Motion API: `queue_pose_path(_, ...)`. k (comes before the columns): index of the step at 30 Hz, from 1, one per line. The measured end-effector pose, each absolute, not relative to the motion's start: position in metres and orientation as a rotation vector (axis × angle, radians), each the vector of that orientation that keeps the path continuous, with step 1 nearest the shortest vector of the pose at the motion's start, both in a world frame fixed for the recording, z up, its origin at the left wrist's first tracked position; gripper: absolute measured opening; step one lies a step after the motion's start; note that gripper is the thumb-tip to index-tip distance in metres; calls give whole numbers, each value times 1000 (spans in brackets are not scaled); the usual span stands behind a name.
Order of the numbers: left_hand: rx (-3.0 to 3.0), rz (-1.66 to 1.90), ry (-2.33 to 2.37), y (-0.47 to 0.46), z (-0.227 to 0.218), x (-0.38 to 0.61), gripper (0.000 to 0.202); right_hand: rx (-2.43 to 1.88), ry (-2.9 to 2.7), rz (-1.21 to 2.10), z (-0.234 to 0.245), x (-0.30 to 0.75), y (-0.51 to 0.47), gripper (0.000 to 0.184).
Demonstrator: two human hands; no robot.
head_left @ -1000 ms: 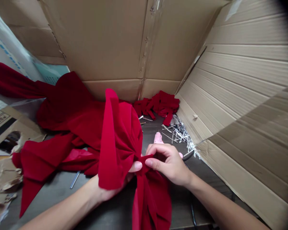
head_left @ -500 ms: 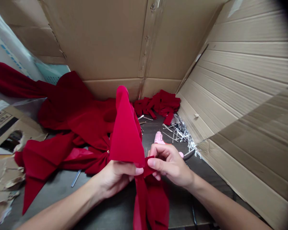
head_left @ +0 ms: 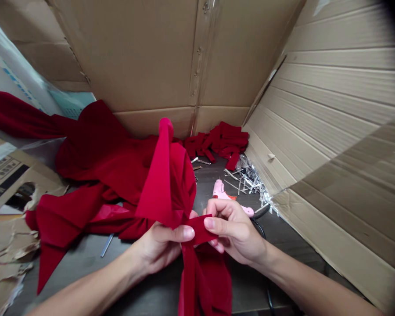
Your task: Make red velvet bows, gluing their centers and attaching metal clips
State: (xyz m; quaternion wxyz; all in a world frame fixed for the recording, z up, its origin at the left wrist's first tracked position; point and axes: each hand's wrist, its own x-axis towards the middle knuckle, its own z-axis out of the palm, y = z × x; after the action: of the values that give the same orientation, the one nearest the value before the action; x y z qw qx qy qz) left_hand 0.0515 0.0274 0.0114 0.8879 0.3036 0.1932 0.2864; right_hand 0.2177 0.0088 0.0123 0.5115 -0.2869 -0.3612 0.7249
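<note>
Between my hands is a red velvet bow (head_left: 181,175), its loops standing up and its tails hanging down over the table's near side. My left hand (head_left: 164,245) is closed around the gathered middle of the bow, thumb on top. In my right hand (head_left: 233,230), a short red fabric strip (head_left: 199,230) is pinched between thumb and fingers; its other end lies at the bow's middle under my left thumb. Just beyond my right hand lies a pink glue gun (head_left: 220,189) with an orange trigger, partly covered by the hand.
Large red velvet pieces (head_left: 108,153) are heaped on the left. At the back sits a pile of short red strips (head_left: 225,138). Silver clips and shiny scraps (head_left: 250,177) lie along the right cardboard wall (head_left: 342,114). A clear glue stick (head_left: 107,245) rests at left, near a torn cardboard box (head_left: 13,175).
The bow has turned in my left hand, so its loops spread wider and tilt left. The strip now stretches flat across the middle, more of it showing between my hands.
</note>
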Motion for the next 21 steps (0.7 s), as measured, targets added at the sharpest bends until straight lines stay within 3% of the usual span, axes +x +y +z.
queue_pose_path(21, 640, 681, 626, 27, 22, 43, 28, -705, -1028, 1575, 10, 224, 14, 30)
